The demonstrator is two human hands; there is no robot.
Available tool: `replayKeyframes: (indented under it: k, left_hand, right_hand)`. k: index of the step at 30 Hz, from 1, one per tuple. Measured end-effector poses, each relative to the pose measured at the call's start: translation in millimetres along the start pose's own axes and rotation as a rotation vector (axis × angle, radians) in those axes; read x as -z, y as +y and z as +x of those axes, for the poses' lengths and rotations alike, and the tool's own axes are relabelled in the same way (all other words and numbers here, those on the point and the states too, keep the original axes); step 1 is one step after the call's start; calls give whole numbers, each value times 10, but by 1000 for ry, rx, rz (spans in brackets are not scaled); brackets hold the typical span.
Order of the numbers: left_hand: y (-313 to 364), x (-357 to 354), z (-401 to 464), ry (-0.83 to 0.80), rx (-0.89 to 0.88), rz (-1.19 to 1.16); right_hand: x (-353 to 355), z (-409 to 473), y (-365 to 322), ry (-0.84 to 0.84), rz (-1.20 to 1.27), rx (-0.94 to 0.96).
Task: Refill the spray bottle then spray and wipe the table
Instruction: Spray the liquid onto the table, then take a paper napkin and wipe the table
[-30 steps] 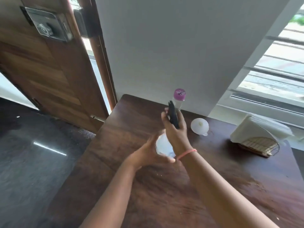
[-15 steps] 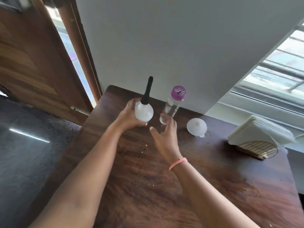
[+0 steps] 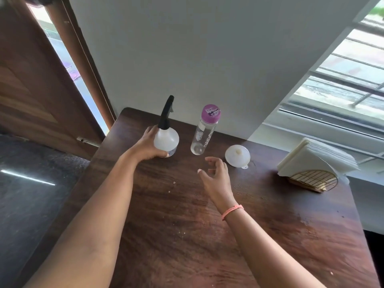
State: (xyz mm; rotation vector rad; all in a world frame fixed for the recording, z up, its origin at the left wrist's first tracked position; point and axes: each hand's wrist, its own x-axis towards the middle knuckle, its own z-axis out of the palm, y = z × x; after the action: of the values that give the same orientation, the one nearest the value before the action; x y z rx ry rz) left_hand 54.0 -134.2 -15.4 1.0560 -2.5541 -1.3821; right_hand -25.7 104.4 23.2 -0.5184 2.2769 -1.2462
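A white spray bottle [image 3: 167,139] with a black trigger head stands upright on the dark wooden table [image 3: 187,235] near its far left corner. My left hand [image 3: 146,145] grips its round body from the left. To its right stands a clear water bottle [image 3: 204,132] with a purple cap. A white funnel [image 3: 237,155] lies mouth-down further right. My right hand [image 3: 214,175] hovers above the table in front of the water bottle, fingers loosely curled and holding nothing. A stack of white paper napkins [image 3: 315,161] sits in a gold wire holder at the right.
A white wall rises just behind the bottles. A wooden door [image 3: 31,80] is at the left, with a dark glossy floor [image 3: 31,183] below. A barred window [image 3: 342,80] is at the right. Small crumbs and wet marks dot the tabletop.
My right hand let go of the black trigger head and drew back toward me. My left hand carried the spray bottle left and set it down on the table.
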Motion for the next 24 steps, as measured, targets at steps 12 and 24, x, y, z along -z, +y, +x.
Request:
replayKeyframes:
  k: [12, 24]
  left_hand:
    - [-12, -435, -518, 581, 24, -373]
    - [1868, -2185, -1209, 571, -283, -519]
  right_hand:
    - [725, -180, 348, 173, 51, -32]
    - [2277, -62, 832, 483, 0, 75]
